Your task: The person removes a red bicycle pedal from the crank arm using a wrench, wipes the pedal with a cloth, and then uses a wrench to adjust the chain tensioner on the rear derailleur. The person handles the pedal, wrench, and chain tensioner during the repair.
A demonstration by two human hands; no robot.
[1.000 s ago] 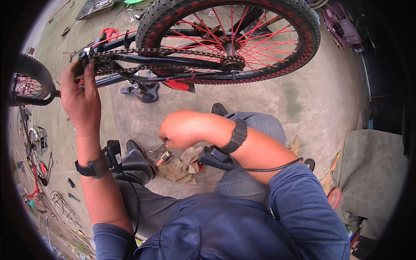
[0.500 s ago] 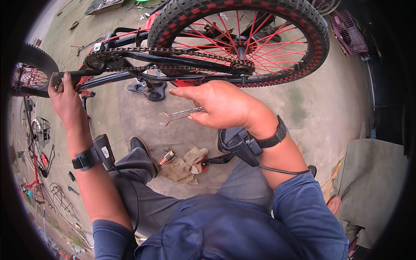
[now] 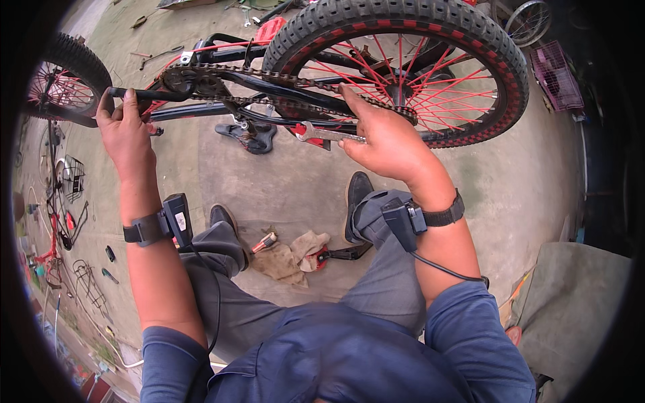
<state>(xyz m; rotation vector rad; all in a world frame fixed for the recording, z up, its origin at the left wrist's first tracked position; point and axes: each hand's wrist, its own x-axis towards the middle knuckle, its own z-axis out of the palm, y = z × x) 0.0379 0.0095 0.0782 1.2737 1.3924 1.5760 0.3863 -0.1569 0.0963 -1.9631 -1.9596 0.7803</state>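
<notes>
A black and red bicycle stands upturned before me, its saddle down by the ground. My left hand is closed round the outer end of the black crank arm, left of the chainring. My right hand keeps an open-ended wrench under its thumb, the jaw pointing left. Its index finger stretches up to the chain, near the rear sprocket; whether it touches is hard to tell. The rear wheel, with red spokes and a knobbly tyre, stands just beyond that hand.
Between my feet lie a tan rag and a red-handled tool. The front wheel is at far left. A pink wire cage stands at far right, a grey-green cloth below it. Wire racks and parts litter the left.
My right hand has risen from below the frame to the chain, carrying the wrench up with it. The left hand stays on the crank arm. The whole view has shifted slightly.
</notes>
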